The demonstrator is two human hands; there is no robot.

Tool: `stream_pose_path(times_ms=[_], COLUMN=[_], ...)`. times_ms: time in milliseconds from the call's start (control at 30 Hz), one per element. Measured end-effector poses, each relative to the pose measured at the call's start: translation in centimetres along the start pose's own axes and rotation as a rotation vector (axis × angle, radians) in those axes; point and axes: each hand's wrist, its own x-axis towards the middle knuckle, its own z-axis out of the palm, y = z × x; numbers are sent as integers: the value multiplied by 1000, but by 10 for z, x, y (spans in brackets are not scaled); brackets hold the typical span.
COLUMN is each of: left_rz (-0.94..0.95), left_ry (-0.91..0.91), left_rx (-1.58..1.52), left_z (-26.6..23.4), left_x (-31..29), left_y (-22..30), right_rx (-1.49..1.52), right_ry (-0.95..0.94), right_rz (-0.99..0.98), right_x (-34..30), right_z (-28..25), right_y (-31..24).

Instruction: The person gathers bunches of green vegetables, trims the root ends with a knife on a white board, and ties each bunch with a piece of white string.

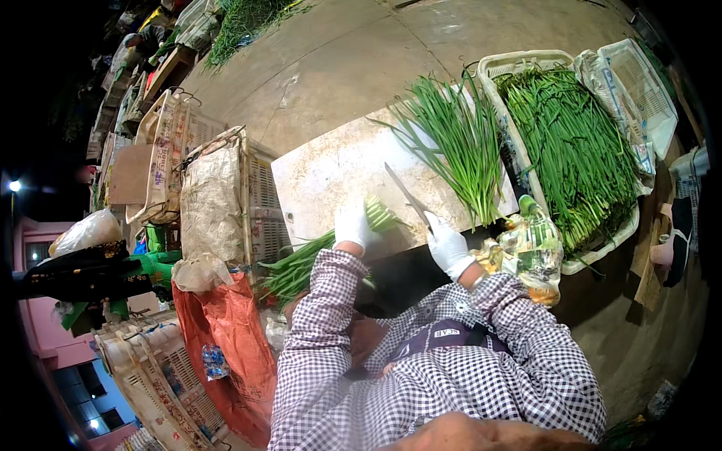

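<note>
My left hand (350, 227), in a white glove, is closed round a bunch of garlic chives (301, 264) at the near edge of a pale cutting board (323, 169). The pale stem ends point right, past my fingers, while the green leaves hang off the board to the lower left. In my gloved right hand (450, 252) is a knife (406, 191), its blade pointing up and left over the board, apart from the held bunch. A larger pile of loose chives (459, 150) lies on the board's right part, stems toward me.
Right of the board stands a white crate (526, 59) packed with chives. A printed plastic bag (535, 252) sits by my right forearm. Stacked crates (263, 195) and a red sack (239, 338) stand on the left. More greens (244, 26) lie on the floor farther off.
</note>
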Motion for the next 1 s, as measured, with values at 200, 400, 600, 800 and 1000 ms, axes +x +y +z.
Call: stream_pose_path(times_ms=[200,400,600,800,1000], left_rz=[-25,-17,36,-13,-150], left_ry=[50,115,129,292,217], left_rx=[-216,-316,-428,-68,-17], left_z=[-2,-1,-7,12,11], left_x=[-4,-15,-15,-1,10], left_y=[-9,-14,-21,-13,14], right_rx=[-78,-164,96,99,-20], right_ry=[-36,-5,35,112,-18], right_rz=[-124,-256,-109,-100,-136], right_x=[-6,-11,-10,2,-2], right_z=[-4,6,9,28,9], right_y=[-15,-29,-23,-4,0])
